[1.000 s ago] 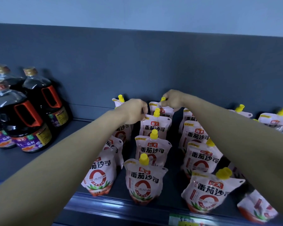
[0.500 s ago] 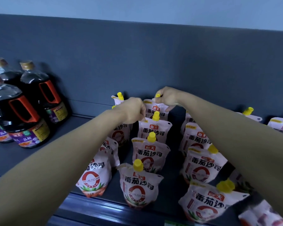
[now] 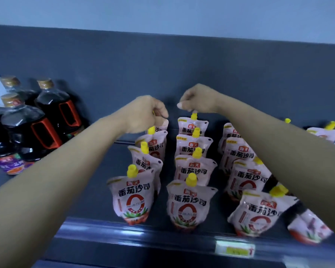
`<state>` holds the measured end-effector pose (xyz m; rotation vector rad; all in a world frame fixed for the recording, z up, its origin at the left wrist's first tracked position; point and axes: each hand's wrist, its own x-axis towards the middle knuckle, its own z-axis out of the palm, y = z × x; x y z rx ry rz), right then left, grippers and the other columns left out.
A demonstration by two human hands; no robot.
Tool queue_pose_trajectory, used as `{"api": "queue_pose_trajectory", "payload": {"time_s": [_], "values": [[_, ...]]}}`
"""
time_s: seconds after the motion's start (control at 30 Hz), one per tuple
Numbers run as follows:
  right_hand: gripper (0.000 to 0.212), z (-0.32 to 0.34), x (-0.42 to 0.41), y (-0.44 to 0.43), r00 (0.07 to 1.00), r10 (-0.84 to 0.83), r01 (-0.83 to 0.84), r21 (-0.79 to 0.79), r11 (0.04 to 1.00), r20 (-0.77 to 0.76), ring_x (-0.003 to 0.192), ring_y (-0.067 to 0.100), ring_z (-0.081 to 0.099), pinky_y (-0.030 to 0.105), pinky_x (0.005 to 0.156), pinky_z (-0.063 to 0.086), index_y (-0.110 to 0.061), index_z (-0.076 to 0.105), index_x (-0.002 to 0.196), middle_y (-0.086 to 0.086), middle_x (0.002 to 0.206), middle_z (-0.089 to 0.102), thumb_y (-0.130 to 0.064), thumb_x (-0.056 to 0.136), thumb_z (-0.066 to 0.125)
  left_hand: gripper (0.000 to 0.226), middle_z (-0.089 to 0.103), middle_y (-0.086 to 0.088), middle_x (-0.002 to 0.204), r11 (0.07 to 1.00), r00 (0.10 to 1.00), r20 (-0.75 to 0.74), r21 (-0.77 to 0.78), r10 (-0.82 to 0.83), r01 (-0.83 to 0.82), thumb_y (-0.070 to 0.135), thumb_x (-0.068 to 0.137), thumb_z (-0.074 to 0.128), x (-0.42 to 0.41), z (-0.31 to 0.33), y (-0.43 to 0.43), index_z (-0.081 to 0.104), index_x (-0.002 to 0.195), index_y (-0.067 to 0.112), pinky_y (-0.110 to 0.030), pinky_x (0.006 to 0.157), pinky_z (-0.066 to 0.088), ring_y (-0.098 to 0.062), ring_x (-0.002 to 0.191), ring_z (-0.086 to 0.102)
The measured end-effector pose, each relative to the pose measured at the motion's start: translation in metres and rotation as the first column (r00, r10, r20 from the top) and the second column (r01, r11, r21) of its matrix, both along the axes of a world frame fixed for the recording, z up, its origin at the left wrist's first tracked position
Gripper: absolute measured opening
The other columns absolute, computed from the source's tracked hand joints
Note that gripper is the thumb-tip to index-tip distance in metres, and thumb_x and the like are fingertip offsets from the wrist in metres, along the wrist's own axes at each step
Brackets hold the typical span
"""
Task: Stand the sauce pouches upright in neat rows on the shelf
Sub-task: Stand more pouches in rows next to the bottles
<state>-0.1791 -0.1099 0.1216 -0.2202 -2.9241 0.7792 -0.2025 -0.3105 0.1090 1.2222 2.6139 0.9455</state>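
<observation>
White and red sauce pouches with yellow caps stand in three rows on the dark shelf (image 3: 108,171). Front pouches are the left one (image 3: 132,198), the middle one (image 3: 190,206) and the right one (image 3: 259,211). My left hand (image 3: 147,113) grips the top of the rearmost pouch (image 3: 161,126) in the left row, with its fingers curled round the spout. My right hand (image 3: 197,101) pinches the yellow cap of the rearmost middle-row pouch (image 3: 192,125). My right forearm hides part of the right row.
Dark sauce bottles (image 3: 46,120) with orange handles stand at the left of the shelf. A tilted pouch (image 3: 307,227) lies at the front right, and more pouches (image 3: 325,130) sit at the back right. A price tag (image 3: 234,250) is on the front rail (image 3: 143,235).
Both hands stay on the rearmost pouches and sit slightly higher. The left row's pouches, which leaned left before, now stand straighter in line. The view has shifted.
</observation>
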Motion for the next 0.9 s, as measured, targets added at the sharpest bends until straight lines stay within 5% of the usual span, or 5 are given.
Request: {"api": "queue_pose_trajectory", "payload": {"time_s": [0.27,0.43,0.57,0.77,0.9], "values": [[0.033,-0.007,0.032,-0.094,0.838,0.161,-0.161,-0.046,0.986,0.521,0.090,0.013,0.066,0.024,0.082,0.054,-0.011,0.064,0.118,0.004,0.107,0.068,-0.012,0.086,0.066,0.048,0.071,0.017,0.080,0.954,0.945,0.284,-0.202,-0.160,0.222,0.065,0.051,0.076,0.016,-0.015,-0.091,0.068,0.082,0.028,-0.017,0.076,0.046,0.006,0.075,0.063],[0.010,-0.032,0.038,-0.127,0.869,0.041,-0.118,0.126,0.985,0.493,0.063,0.013,0.053,0.016,0.054,0.045,-0.004,0.062,0.091,0.007,0.079,0.055,-0.012,0.087,0.060,0.012,0.054,0.015,0.066,0.879,0.942,0.203,-0.349,-0.266,0.324,0.018,0.075,0.072,0.024,-0.063,-0.102,0.061,0.070,0.017,-0.018,0.062,0.041,-0.003,0.066,0.051],[0.022,-0.049,0.039,-0.140,0.926,-0.027,-0.089,0.287,0.954,0.377,0.068,0.022,0.047,0.029,0.062,0.038,-0.009,0.050,0.069,0.009,0.075,0.050,-0.018,0.087,0.059,0.038,0.037,0.010,0.056,0.923,0.965,0.070,-0.282,-0.252,0.262,0.007,0.084,0.059,0.019,-0.079,-0.106,0.043,0.051,0.018,-0.014,0.048,0.029,-0.010,0.057,0.037],[0.017,-0.053,0.041,-0.145,0.941,-0.036,-0.049,0.240,0.969,0.338,0.075,0.021,0.048,0.025,0.057,0.038,-0.013,0.053,0.074,0.006,0.081,0.053,-0.016,0.091,0.057,0.018,0.050,0.008,0.061,0.920,0.953,0.051,-0.252,-0.297,0.300,0.008,0.084,0.061,0.014,-0.082,-0.118,0.065,0.067,0.008,-0.026,0.063,0.041,-0.006,0.061,0.046],[0.037,-0.051,0.040,-0.147,0.947,0.005,-0.065,0.177,0.982,0.321,0.063,0.011,0.044,0.022,0.058,0.038,-0.032,0.045,0.062,-0.007,0.067,0.046,-0.015,0.092,0.057,0.014,0.070,-0.007,0.092,0.933,0.959,0.062,-0.221,-0.278,0.285,0.011,0.086,0.061,0.015,-0.084,-0.118,0.073,0.093,0.008,-0.034,0.082,0.050,-0.020,0.089,0.062]]}}
